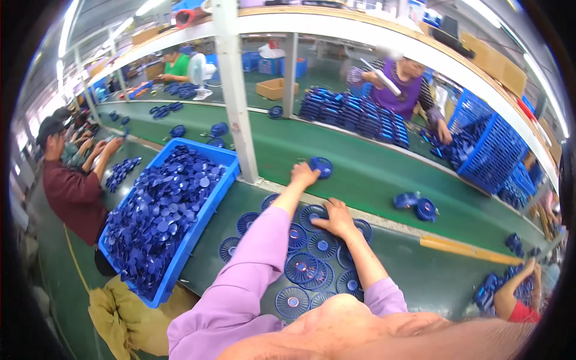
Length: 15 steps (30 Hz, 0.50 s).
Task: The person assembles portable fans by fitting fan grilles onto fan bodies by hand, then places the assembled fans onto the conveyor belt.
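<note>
My left hand (305, 175) reaches over the green conveyor belt. Its fingers close on the near edge of a round blue fan head (322, 167). Closer to me, my right hand (338, 219) lies at the bench's far edge with fingers apart. Its thumb touches a round blue fan grille (312, 216); part of the grille under the hand is hidden. More blue grilles with slatted rims are spread over the bench below my hands, such as one grille (293, 302) near my body. Some of them overlap.
A blue crate (223, 195) full of small blue discs stands to my left. A white post (235, 96) rises beyond it. Two blue fan heads (425, 209) sit on the belt to the right. Across it, a person in purple (403, 90) works beside stacked blue parts (354, 117).
</note>
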{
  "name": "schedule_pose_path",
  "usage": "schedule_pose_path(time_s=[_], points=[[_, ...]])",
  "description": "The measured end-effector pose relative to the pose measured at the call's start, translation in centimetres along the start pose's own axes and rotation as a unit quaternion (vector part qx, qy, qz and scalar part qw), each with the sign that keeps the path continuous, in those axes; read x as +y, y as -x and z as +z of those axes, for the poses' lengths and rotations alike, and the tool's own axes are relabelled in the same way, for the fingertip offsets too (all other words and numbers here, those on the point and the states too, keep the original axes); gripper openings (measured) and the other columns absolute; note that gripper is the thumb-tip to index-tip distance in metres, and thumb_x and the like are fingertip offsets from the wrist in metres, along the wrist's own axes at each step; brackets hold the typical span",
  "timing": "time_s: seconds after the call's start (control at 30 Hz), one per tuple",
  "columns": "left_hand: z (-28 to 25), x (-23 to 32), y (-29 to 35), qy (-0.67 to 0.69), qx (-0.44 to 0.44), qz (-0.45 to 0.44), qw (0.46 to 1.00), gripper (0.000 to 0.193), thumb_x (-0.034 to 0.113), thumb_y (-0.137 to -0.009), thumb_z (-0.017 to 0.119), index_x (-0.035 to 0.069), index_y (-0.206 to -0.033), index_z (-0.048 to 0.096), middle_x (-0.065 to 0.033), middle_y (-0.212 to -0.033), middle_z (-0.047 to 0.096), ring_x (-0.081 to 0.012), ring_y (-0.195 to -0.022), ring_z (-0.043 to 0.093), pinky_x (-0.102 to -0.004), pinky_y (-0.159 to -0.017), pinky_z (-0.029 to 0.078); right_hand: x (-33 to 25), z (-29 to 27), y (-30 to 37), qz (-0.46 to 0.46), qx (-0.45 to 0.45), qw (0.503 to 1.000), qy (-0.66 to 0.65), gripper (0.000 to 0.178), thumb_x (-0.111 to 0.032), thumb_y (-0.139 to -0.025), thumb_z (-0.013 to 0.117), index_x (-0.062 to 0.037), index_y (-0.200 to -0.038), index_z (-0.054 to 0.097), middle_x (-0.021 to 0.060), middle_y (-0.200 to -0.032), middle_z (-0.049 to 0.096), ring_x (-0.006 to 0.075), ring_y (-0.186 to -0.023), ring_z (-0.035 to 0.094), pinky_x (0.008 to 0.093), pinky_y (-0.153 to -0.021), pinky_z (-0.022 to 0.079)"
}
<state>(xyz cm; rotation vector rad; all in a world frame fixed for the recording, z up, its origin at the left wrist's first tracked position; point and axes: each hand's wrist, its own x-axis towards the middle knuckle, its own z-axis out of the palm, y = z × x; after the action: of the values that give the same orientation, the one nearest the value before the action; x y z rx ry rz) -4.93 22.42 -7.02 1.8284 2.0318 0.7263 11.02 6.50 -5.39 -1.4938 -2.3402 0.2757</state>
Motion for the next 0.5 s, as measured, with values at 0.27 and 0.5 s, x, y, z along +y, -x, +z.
schedule_pose_path(time_s=[0.27, 0.5], points=[[0.2, 1.9, 2.7, 0.082, 0.033, 0.038, 0.995, 0.026, 0.022, -0.086, 0.059, 0.0, -0.101, 0.058, -0.0229, -0.098, 0.066, -0.0403, -0.098, 0.062, -0.0505, -0.086, 0.049, 1.4, -0.6, 1.0, 0.053, 0.149, 0.972, -0.171, 0.04, -0.021, -0.066, 0.082, -0.001, -0.091, 0.058, 0.0133, -0.082, 0.065, 0.0256, -0.077, 0.064, 0.0361, -0.071, 0.05], [-2.3, 1.4, 8.2, 0.464, 0.072, 0.074, 0.88, 0.031, 0.027, -0.091, 0.062, -0.002, -0.103, 0.061, -0.0117, -0.093, 0.068, -0.0231, -0.084, 0.066, -0.0353, -0.075, 0.052, -1.9, -5.9, 3.4, 0.05, 0.375, 0.864, -0.332, 0.02, -0.003, -0.079, 0.071, -0.0026, -0.087, 0.053, 0.01, -0.095, 0.067, 0.0131, -0.077, 0.061, 0.0285, -0.07, 0.049]])
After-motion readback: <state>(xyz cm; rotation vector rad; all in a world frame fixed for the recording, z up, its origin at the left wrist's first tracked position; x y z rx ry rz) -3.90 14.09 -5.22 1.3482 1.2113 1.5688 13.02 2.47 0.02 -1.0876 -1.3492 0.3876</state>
